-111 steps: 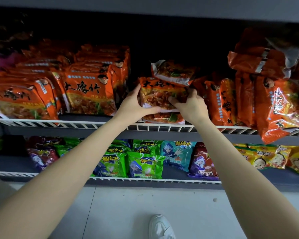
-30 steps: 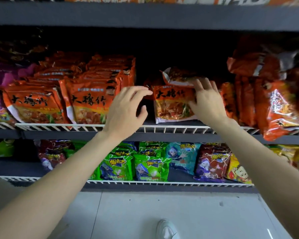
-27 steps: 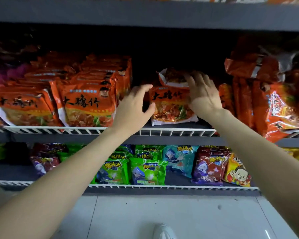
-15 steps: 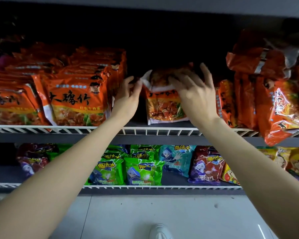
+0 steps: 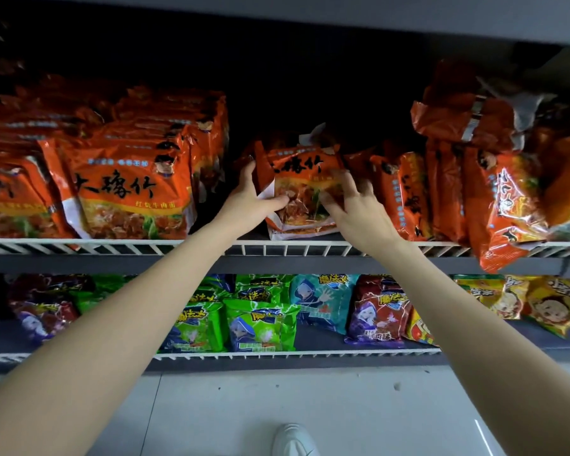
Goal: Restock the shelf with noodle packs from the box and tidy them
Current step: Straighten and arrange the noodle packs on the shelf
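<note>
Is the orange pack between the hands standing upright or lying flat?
Upright: the orange noodle pack faces forward, bottom edge on the shelf, left hand and right hand gripping its sides.

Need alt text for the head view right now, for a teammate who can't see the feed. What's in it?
Both hands hold one orange noodle pack upright on the upper wire-edged shelf: the left hand has a grip on its left edge, the right hand on its lower right. Neat orange packs stand to its left, untidy ones to its right; green, blue and purple packets fill the shelf below.
</note>
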`<state>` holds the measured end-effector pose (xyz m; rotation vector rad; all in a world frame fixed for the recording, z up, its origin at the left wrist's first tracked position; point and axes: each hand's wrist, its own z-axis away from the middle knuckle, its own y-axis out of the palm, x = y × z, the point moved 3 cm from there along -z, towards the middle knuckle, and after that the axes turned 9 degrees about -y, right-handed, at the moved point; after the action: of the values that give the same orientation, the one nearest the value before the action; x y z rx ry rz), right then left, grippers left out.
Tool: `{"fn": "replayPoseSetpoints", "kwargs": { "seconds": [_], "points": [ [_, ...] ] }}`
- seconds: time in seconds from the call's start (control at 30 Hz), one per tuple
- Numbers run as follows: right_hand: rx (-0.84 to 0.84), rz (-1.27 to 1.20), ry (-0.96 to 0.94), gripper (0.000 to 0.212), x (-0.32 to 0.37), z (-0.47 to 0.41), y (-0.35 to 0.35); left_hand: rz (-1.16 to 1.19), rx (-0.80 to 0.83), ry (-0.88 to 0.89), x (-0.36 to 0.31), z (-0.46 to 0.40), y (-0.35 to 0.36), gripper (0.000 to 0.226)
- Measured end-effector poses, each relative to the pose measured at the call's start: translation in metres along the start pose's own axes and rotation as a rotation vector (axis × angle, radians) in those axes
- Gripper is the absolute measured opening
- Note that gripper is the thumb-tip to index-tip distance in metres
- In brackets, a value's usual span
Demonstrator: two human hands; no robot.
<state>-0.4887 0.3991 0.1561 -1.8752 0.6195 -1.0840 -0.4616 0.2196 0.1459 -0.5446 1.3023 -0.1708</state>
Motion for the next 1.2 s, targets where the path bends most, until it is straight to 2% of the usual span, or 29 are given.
{"fn": "replayPoseSetpoints", "kwargs": {
  "seconds": [0.1, 0.23, 0.37, 0.47, 0.53, 0.6, 0.67, 0.73, 0.77, 0.87, 0.93, 1.03, 1.1, 1.2],
  "points": [
    [-0.013, -0.096, 0.008, 0.061, 0.007, -0.004, 0.009, -0.033, -0.038, 0.012, -0.001, 0.004, -0.011, 0.088],
    [-0.003, -0.215, -0.018, 0.072, 0.022, -0.009, 0.026, -0.207, -0.229, 0.076, -0.001, 0.01, -0.028, 0.079],
    [-0.011, -0.247, -0.01, 0.079, 0.024, -0.009, 0.026, -0.314, -0.189, 0.008, 0.008, 0.006, -0.026, 0.086],
    [-0.023, -0.323, -0.022, 0.079, 0.024, -0.008, 0.019, -0.325, -0.186, 0.038, 0.01, 0.001, -0.025, 0.088],
    [-0.01, -0.188, -0.02, 0.08, 0.022, -0.006, 0.013, -0.311, -0.213, 0.089, 0.005, 0.005, -0.019, 0.085],
    [-0.003, 0.205, -0.028, 0.077, 0.021, 0.0, 0.004, -0.305, -0.207, 0.156, -0.007, 0.012, -0.005, 0.077],
    [-0.128, 0.514, -0.118, 0.065, 0.024, 0.006, -0.01, -0.271, -0.147, 0.192, -0.021, 0.016, 0.015, 0.061],
    [-0.253, 0.564, -0.264, 0.053, 0.027, 0.011, -0.018, -0.163, -0.096, 0.169, -0.028, 0.013, 0.03, 0.045],
    [-0.259, 0.552, -0.333, 0.047, 0.026, 0.01, -0.018, -0.103, -0.082, 0.147, -0.027, 0.008, 0.031, 0.041],
    [-0.093, 0.505, -0.405, 0.038, 0.015, 0.005, -0.007, -0.059, -0.113, 0.14, -0.015, -0.004, 0.015, 0.034],
    [-0.05, 0.463, -0.384, 0.04, 0.01, 0.002, -0.001, -0.258, -0.25, 0.24, -0.011, -0.011, 0.0, 0.033],
    [-0.142, 0.377, -0.367, 0.045, 0.014, -0.004, 0.002, -0.597, -0.446, 0.379, -0.006, -0.03, -0.014, 0.05],
    [-0.22, 0.346, -0.374, 0.048, 0.02, -0.013, 0.001, -0.843, -0.451, 0.364, -0.002, -0.049, -0.016, 0.06],
    [-0.281, 0.352, -0.4, 0.046, 0.026, -0.028, 0.001, -1.181, -0.551, 0.455, 0.001, -0.07, -0.014, 0.054]
  ]
}}
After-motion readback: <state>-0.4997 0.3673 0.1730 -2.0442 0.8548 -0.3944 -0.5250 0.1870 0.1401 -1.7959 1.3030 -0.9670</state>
